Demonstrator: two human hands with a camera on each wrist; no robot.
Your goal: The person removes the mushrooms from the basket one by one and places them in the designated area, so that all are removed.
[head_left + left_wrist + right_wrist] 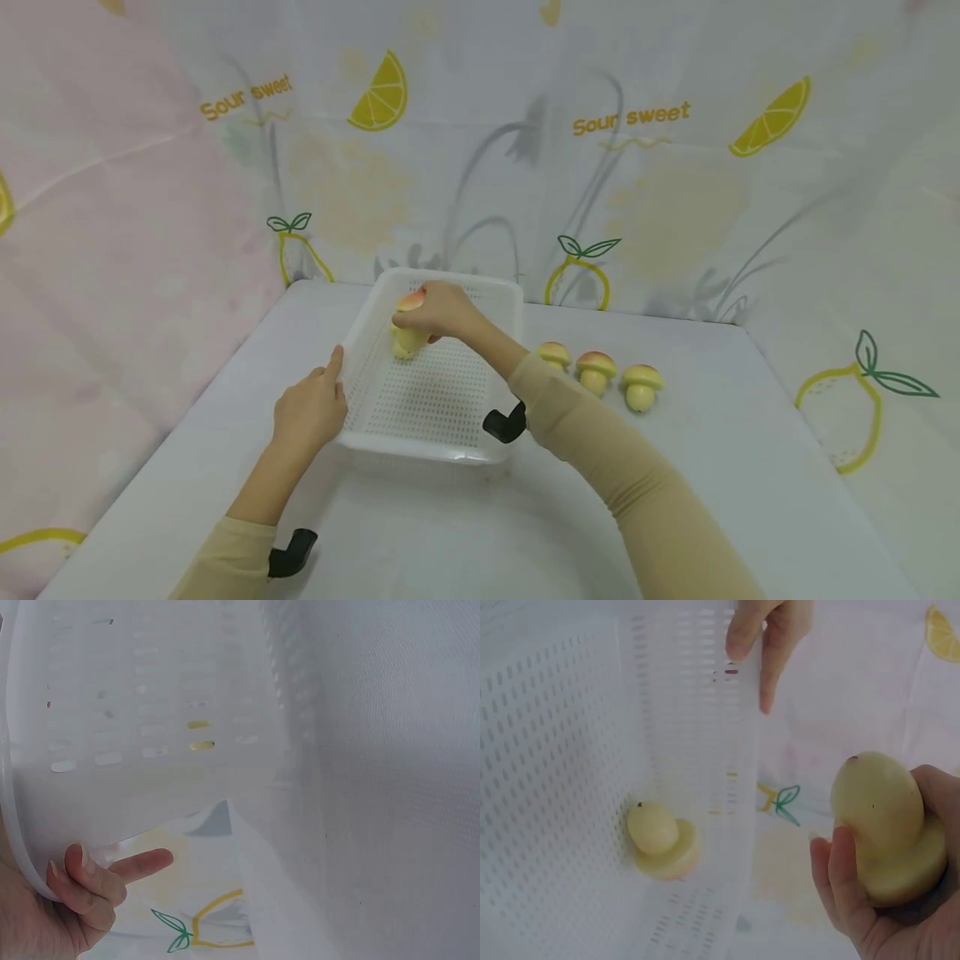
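A white perforated plastic basket [431,450] stands on the table. My left hand [311,406] grips its left rim, with the fingers on the outer side in the left wrist view. Over the inside of the basket, my right hand [442,310] holds a toy mushroom [881,817], its fingers and thumb around the pale yellow stem and cap. A second toy mushroom [664,840] lies in the basket by the far left corner, with its stem toward the right wrist camera. In the head view the two mushrooms overlap, partly hidden by my right hand.
Right of the basket, three toy mushrooms with reddish-yellow caps stand in a row: the left mushroom [553,354], the middle mushroom [596,371] and the right mushroom [642,386]. A lemon-print curtain [480,167] hangs behind the white table [750,467].
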